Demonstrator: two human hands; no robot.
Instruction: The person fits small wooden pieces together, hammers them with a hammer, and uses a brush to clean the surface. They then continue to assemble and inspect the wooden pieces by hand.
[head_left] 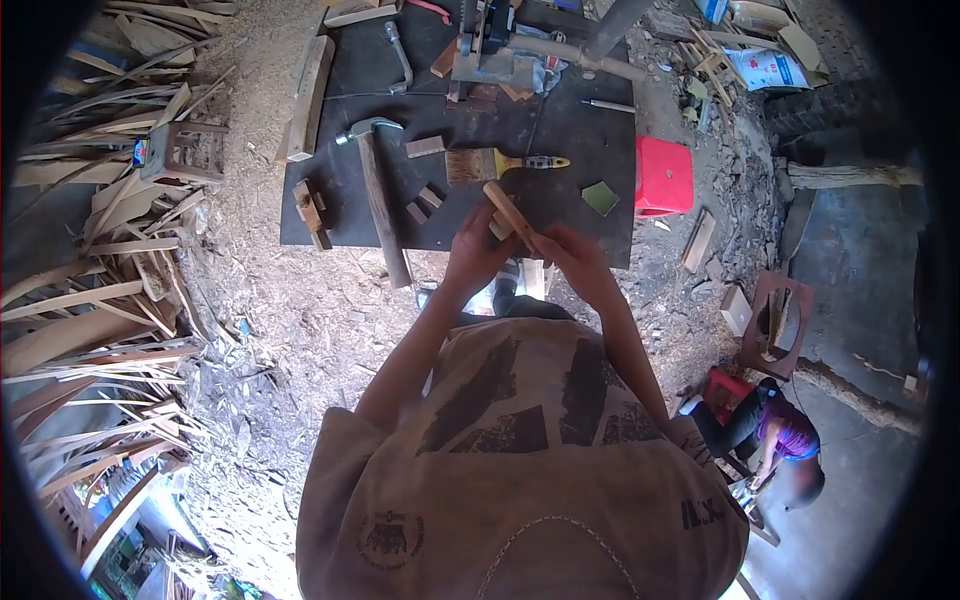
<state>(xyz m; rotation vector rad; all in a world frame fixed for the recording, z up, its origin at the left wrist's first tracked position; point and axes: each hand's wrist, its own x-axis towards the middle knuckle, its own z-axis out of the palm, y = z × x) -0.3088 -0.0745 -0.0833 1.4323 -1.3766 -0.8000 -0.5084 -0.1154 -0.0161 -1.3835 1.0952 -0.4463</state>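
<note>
Both hands meet over the table's near edge around a short wooden bar (511, 214) with a rounded end, held at a slant. My left hand (478, 245) is closed at its left side, where a small pale piece of wood (499, 228) shows by the fingers. My right hand (573, 258) pinches the bar's lower end. Just beyond lies a paintbrush (485, 166) with a yellow ferrule. Small wood blocks (425, 205) rest left of my hands, and a claw hammer (378, 195) lies farther left. A green square piece (600, 198) lies to the right.
The dark table (560, 215) carries a clamped machine (490, 60), a wrench (399, 60), a long timber (311, 95) and a pen (608, 105). A red stool (664, 177) stands at its right. Wood offcuts (90, 270) pile up left. Another person (770, 430) sits lower right.
</note>
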